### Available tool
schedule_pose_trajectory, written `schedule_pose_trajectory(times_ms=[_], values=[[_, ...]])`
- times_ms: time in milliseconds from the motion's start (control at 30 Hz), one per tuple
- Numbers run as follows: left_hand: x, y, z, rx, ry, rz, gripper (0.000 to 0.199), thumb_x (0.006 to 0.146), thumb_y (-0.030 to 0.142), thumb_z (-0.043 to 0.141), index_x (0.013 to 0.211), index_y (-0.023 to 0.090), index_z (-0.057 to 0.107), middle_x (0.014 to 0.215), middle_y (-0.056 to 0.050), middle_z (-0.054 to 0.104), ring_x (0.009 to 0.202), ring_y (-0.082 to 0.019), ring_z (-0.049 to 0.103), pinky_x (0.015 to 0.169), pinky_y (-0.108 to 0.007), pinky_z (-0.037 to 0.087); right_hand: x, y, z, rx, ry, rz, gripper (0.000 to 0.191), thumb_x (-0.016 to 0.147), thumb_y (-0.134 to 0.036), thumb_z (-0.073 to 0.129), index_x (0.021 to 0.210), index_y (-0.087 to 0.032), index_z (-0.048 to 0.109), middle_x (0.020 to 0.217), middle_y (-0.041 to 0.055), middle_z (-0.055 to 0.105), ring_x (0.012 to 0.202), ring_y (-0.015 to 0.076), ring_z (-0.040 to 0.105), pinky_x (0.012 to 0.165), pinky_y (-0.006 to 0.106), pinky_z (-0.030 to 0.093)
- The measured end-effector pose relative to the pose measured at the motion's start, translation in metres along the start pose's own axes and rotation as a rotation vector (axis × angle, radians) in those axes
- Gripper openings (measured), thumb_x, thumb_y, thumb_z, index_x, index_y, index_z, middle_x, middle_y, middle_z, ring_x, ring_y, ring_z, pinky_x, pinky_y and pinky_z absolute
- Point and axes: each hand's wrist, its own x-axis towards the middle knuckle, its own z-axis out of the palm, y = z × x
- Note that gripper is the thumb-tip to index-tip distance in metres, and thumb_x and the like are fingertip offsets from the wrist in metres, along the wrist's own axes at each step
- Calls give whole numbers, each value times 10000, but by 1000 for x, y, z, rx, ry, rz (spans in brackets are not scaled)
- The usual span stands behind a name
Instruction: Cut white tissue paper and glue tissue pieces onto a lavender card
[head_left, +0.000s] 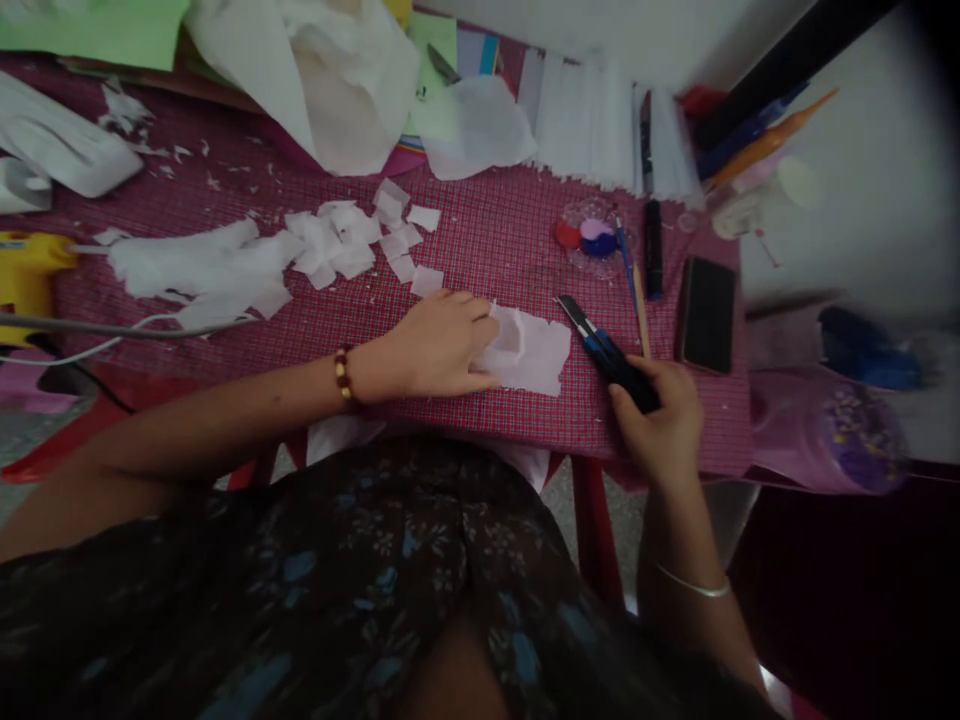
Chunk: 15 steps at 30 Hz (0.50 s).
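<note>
My left hand lies palm down on the checked cloth, its fingers apart and touching the left end of a thin white paper piece. A smaller translucent piece rests on that paper by the fingertips. To the right, my right hand is closed around a black and blue utility knife, whose blade points up and left, away from the paper. Small cut white squares lie beyond my left hand, beside a heap of white strips.
A yellow glue gun and cables are at the left. Phone, black marker, brushes and a paint palette lie right. White sheets and crumpled paper line the back. A purple container stands beyond the right edge.
</note>
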Motion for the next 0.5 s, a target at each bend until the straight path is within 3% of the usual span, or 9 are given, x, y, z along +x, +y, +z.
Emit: schedule_pose_trajectory(times_ms=[133,300,400,500], values=[[-5,6,6,35,63,-58,156,879,234,529,875,153,662,947,-116,669,902,-255,605,768,-370,437,-2,1,7,-8,-1,-24,287,861,-241,664,1147,-216,681,1055,108,691,1023,316,638,921,610,517],[-34,-6,-8,-290,235,-402,111,831,238,534,728,203,553,693,-6,576,670,-155,509,607,-298,368,2,-5,-2,-43,-7,-112,358,870,-280,677,1226,-239,659,1193,141,665,1150,371,598,982,676,461],[-58,-7,-15,-384,274,-525,187,832,274,532,666,216,467,611,23,488,594,-134,435,558,-294,319,16,-26,-5,-1,-33,-185,315,899,-282,650,1209,-231,667,1152,146,687,1111,359,622,968,615,491],[-73,-4,-15,-420,249,-574,205,832,285,532,657,218,448,580,38,432,550,-124,402,524,-288,287,34,-61,3,112,-187,-359,270,915,-243,625,1181,-229,669,1116,120,714,1067,322,657,944,538,517]])
